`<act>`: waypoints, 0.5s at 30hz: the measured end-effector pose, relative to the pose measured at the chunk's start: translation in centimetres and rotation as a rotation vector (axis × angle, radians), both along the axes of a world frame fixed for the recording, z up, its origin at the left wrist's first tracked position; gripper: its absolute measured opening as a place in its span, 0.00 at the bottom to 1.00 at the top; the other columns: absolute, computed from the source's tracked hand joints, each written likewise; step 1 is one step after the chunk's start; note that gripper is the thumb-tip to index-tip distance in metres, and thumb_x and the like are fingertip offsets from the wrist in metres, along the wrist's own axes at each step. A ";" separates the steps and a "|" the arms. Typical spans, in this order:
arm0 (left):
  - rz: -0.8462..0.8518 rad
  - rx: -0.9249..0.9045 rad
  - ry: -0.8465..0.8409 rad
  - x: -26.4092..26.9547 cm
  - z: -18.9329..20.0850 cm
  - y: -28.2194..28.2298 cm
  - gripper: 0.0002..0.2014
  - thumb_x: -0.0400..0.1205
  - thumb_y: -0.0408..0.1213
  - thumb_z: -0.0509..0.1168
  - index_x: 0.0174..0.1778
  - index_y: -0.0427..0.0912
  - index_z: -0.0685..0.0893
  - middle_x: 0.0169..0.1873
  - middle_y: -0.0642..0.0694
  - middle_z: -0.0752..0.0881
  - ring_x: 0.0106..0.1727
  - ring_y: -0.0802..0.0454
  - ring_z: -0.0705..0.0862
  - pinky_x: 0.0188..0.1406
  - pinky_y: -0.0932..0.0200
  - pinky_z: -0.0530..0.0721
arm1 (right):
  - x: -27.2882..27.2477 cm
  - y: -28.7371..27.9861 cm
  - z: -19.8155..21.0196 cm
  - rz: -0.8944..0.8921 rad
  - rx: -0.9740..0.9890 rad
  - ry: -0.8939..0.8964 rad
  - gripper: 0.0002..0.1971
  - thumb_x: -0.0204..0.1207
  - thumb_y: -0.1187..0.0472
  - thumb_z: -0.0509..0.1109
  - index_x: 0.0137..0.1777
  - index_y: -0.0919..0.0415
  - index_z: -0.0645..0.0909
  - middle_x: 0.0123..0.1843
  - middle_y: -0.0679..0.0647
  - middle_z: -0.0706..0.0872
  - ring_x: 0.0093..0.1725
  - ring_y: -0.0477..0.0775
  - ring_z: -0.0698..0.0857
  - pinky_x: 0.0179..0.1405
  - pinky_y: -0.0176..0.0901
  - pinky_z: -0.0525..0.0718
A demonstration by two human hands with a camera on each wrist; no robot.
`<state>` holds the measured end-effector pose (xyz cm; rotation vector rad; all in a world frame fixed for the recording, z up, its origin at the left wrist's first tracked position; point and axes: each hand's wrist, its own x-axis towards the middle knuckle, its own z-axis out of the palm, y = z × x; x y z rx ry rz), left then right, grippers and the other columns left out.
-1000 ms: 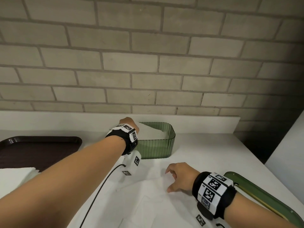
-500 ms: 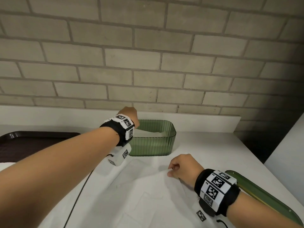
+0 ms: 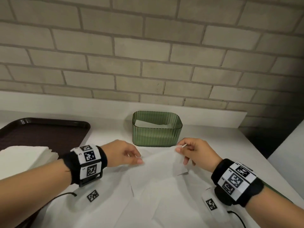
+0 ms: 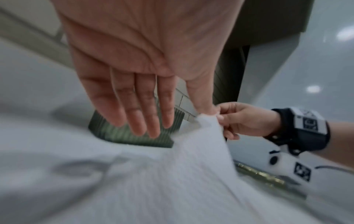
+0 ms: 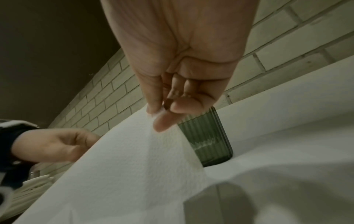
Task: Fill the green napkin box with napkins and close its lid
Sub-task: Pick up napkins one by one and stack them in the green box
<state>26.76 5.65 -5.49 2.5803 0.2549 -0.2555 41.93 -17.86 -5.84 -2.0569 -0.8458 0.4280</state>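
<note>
The green ribbed napkin box (image 3: pixel 157 137) stands open near the wall with white napkins lying inside. In front of it, my right hand (image 3: pixel 180 149) pinches the corner of a white napkin (image 3: pixel 161 163) between thumb and fingers and holds it up off the table. The right wrist view shows that pinch (image 5: pixel 161 112) on the napkin (image 5: pixel 134 151), with the box (image 5: pixel 206 136) behind. My left hand (image 3: pixel 136 157) is at the napkin's left edge, holding nothing. In the left wrist view its fingers (image 4: pixel 149 121) are straight over the box (image 4: pixel 114 133).
More white napkins are spread across the table (image 3: pixel 213 134) under my hands. A napkin stack (image 3: pixel 24 155) lies at the left on a dark brown tray (image 3: pixel 41 134). The green lid with a gold hinge (image 4: pixel 258 174) lies to the right. A brick wall stands behind.
My left hand has come back from the box to the napkin's left edge. My right hand has lifted a napkin corner off the table.
</note>
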 end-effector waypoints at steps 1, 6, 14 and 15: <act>0.007 -0.057 0.003 -0.3 -0.5 -0.1 0.27 0.62 0.75 0.63 0.49 0.63 0.84 0.39 0.66 0.84 0.41 0.74 0.80 0.45 0.77 0.73 | 0.0 0.1 0.0 0.000 0.002 -0.032 0.05 0.77 0.57 0.71 0.40 0.53 0.82 0.21 0.49 0.79 0.23 0.46 0.81 0.26 0.28 0.75; 0.058 -0.310 -0.076 -0.8 -1.8 -0.5 0.07 0.71 0.51 0.75 0.31 0.58 0.84 0.28 0.66 0.86 0.32 0.72 0.83 0.37 0.74 0.76 | 0.1 0.6 0.3 -0.028 0.073 -0.064 0.05 0.78 0.57 0.70 0.41 0.55 0.82 0.19 0.44 0.72 0.25 0.46 0.74 0.27 0.22 0.74; 0.245 -0.616 -0.197 0.3 -1.0 0.8 0.06 0.75 0.47 0.71 0.43 0.51 0.86 0.34 0.55 0.89 0.37 0.57 0.84 0.36 0.64 0.83 | 0.2 1.3 -0.4 0.101 0.056 0.146 0.07 0.77 0.66 0.71 0.54 0.61 0.84 0.44 0.47 0.91 0.39 0.39 0.88 0.39 0.30 0.82; 0.262 -0.610 -0.177 0.3 -1.0 1.2 0.09 0.73 0.50 0.71 0.45 0.52 0.85 0.34 0.56 0.90 0.36 0.58 0.85 0.34 0.66 0.82 | 0.2 1.6 -0.2 0.067 0.063 0.158 0.06 0.77 0.66 0.70 0.52 0.62 0.85 0.39 0.48 0.90 0.33 0.39 0.87 0.34 0.29 0.81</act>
